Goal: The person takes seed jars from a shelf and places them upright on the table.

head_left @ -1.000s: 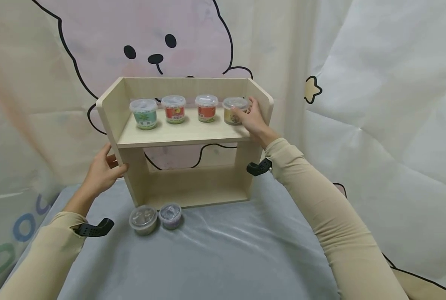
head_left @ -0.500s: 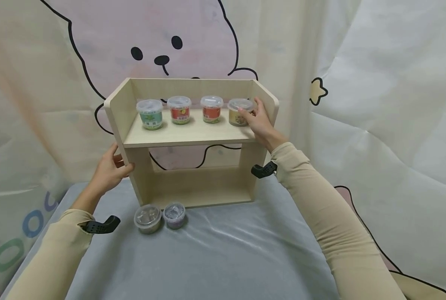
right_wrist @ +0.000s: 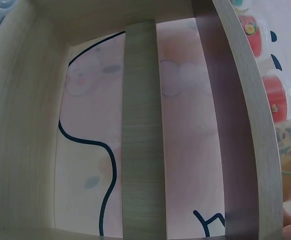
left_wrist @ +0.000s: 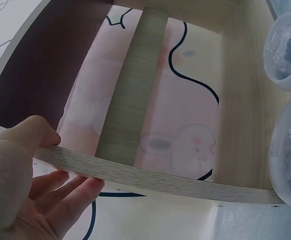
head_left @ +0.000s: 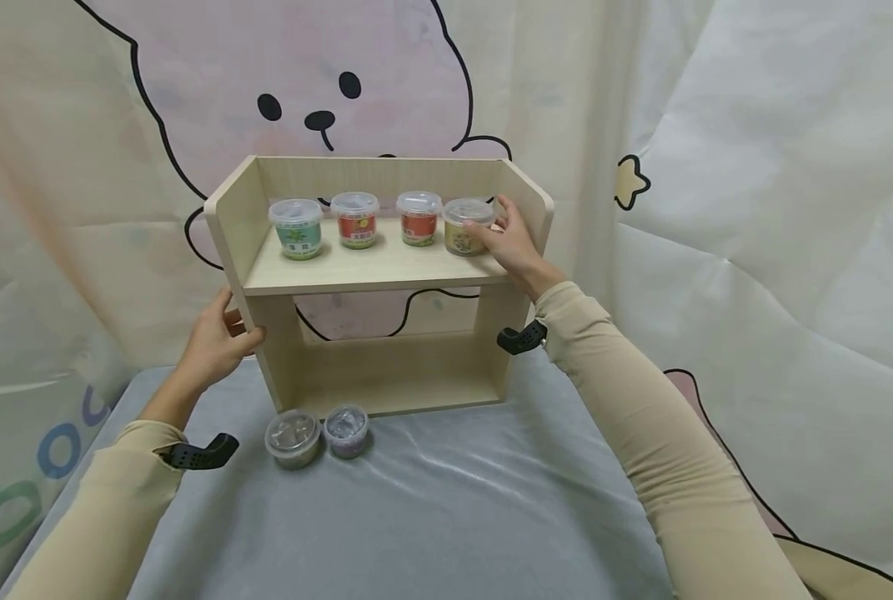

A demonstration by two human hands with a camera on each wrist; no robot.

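A two-level pale wooden shelf [head_left: 386, 283] stands on the table. Its left side panel is held by my left hand [head_left: 213, 342], thumb on the front edge and fingers outside, as the left wrist view shows. On the upper board, my right hand [head_left: 519, 248] holds a lidded tub with a yellow label [head_left: 461, 237] between thumb and fingers, at the right end of a row. To its left, very close, is a red-labelled tub [head_left: 419, 225]. Another red-labelled tub [head_left: 356, 227] and a green-labelled tub [head_left: 298, 237] stand farther left.
Two lidded tubs of clear-topped plastic, a larger one [head_left: 293, 439] and a smaller one [head_left: 346, 431], sit on the grey-blue table cover [head_left: 416, 517] before the shelf's lower left corner. A printed curtain [head_left: 566, 100] hangs behind.
My right hand has shifted the yellow-labelled tub slightly left, nearer to the red-labelled one. My left hand keeps its hold on the shelf. The head view has swayed a little.
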